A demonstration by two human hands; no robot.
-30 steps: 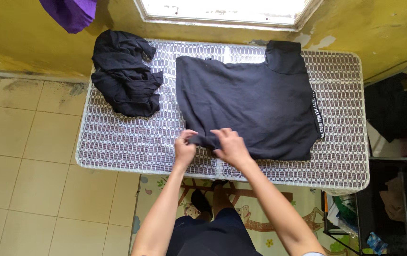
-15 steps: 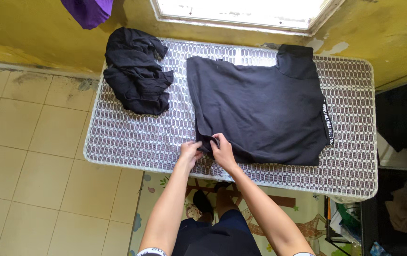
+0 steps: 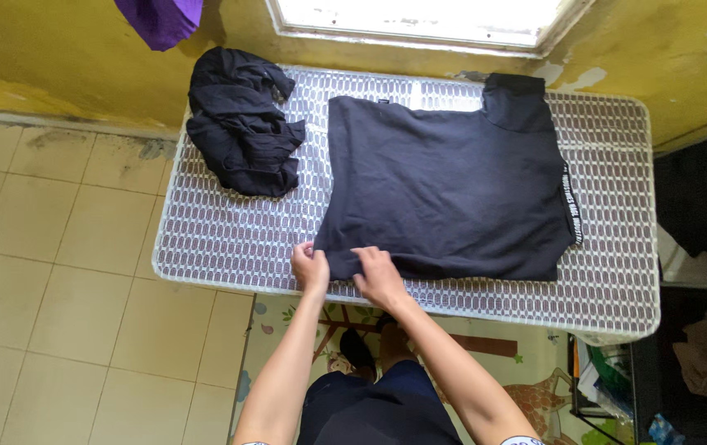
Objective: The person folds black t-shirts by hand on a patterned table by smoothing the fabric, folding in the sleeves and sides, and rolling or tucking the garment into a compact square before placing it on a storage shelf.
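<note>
Both hands pinch the near-left corner of the dark shirt (image 3: 452, 189): left hand (image 3: 310, 268) on the corner edge, right hand (image 3: 380, 276) just beside it, fingers clamped on fabric. Shirt lies flat mid-table (image 3: 230, 239), a white patterned top under the window (image 3: 419, 16). A crumpled dark pile (image 3: 242, 124) sits left of the shirt; yellow wall (image 3: 40, 58) behind the table, beige tile floor (image 3: 57, 288) to its left.
</note>
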